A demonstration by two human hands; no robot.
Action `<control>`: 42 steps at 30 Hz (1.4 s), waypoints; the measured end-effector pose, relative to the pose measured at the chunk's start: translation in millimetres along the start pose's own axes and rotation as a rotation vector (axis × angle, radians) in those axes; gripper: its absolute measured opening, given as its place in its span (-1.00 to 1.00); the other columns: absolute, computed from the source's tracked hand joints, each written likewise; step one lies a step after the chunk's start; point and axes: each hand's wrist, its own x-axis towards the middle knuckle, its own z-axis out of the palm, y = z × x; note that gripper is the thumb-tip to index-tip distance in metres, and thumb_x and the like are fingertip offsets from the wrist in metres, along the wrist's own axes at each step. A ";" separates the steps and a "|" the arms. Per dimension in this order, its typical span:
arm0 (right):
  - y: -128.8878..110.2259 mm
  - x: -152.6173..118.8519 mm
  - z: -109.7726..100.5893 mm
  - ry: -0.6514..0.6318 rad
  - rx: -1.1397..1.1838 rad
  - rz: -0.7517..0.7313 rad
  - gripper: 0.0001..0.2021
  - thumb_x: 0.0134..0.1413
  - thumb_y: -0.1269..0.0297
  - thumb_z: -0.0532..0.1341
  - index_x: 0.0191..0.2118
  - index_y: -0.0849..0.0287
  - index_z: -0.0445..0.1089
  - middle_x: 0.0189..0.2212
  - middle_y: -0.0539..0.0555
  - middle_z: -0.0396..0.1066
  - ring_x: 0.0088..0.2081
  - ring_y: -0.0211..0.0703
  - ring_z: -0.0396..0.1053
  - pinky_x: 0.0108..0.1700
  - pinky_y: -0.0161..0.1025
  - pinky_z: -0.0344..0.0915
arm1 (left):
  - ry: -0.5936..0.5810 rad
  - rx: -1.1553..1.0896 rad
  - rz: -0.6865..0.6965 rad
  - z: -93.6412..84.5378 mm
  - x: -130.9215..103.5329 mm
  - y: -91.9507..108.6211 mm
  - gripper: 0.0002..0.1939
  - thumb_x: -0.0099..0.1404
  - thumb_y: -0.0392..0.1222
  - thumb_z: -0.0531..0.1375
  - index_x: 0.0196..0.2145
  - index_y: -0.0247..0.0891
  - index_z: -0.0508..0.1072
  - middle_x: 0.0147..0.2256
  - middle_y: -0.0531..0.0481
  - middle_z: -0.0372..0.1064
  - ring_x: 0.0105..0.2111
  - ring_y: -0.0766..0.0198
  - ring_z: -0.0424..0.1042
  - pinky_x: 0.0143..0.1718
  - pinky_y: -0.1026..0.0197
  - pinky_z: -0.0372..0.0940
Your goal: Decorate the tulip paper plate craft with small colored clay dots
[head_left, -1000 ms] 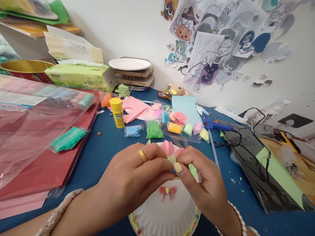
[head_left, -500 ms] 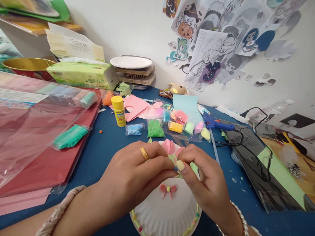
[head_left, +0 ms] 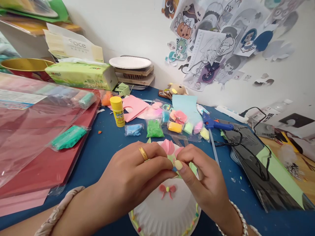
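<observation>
Over a white paper plate (head_left: 164,209), my left hand (head_left: 137,173) and my right hand (head_left: 201,173) meet fingertip to fingertip. Both are closed in a pinch on a small blue piece (head_left: 174,169), mostly hidden by the fingers. A pink bow with a yellow centre (head_left: 167,189) sits on the plate just below my hands. Yellow-green trim with coloured dots runs along the plate's lower edge. Pink paper tulips (head_left: 168,147) with green leaves stand behind my fingers.
Bagged clay, including a green pack (head_left: 155,128), lies beyond my hands, with a glue stick (head_left: 117,111) to its left. A blue glue gun (head_left: 218,124) and its cord lie right. Red sheets (head_left: 44,144) cover the left side.
Both hands stay pinched together at the same spot over the plate, with only a very slight shift of the fingers. The whole view has moved slightly.
</observation>
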 end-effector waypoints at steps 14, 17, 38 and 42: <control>-0.9 0.7 -0.7 -0.013 0.001 0.007 -0.88 0.09 0.37 0.09 -0.46 0.14 0.22 -0.54 -0.05 0.21 -0.47 -0.32 0.16 -0.42 -0.31 0.14 | -0.028 -0.081 -0.045 0.5 0.0 -0.3 -0.90 0.23 -0.27 0.11 -0.39 -0.20 0.42 -0.45 0.07 0.35 -0.49 0.37 0.31 -0.46 0.32 0.23; -1.1 1.2 -0.7 -0.014 -0.009 0.007 -0.87 0.10 0.37 0.09 -0.47 0.14 0.22 -0.54 -0.06 0.20 -0.48 -0.32 0.16 -0.43 -0.31 0.14 | -0.037 -0.049 -0.027 1.0 -1.6 -0.7 -0.91 0.23 -0.27 0.12 -0.39 -0.20 0.42 -0.44 0.06 0.35 -0.50 0.36 0.29 -0.46 0.29 0.21; -0.9 2.2 -4.4 0.031 0.009 0.037 -0.91 0.05 0.36 0.14 -0.46 0.14 0.28 -0.53 -0.04 0.27 -0.44 -0.27 0.24 -0.41 -0.30 0.18 | 0.006 -0.006 -0.003 0.9 0.6 -1.3 -0.91 0.23 -0.27 0.12 -0.40 -0.20 0.42 -0.46 0.07 0.37 -0.50 0.36 0.31 -0.46 0.28 0.21; -1.3 2.6 -3.3 0.030 0.036 0.063 -0.90 0.05 0.35 0.15 -0.47 0.14 0.28 -0.54 -0.04 0.26 -0.45 -0.28 0.25 -0.43 -0.32 0.18 | 0.005 -0.004 -0.003 1.3 0.0 -1.5 -0.93 0.22 -0.25 0.13 -0.40 -0.21 0.41 -0.45 0.06 0.37 -0.49 0.35 0.32 -0.45 0.27 0.22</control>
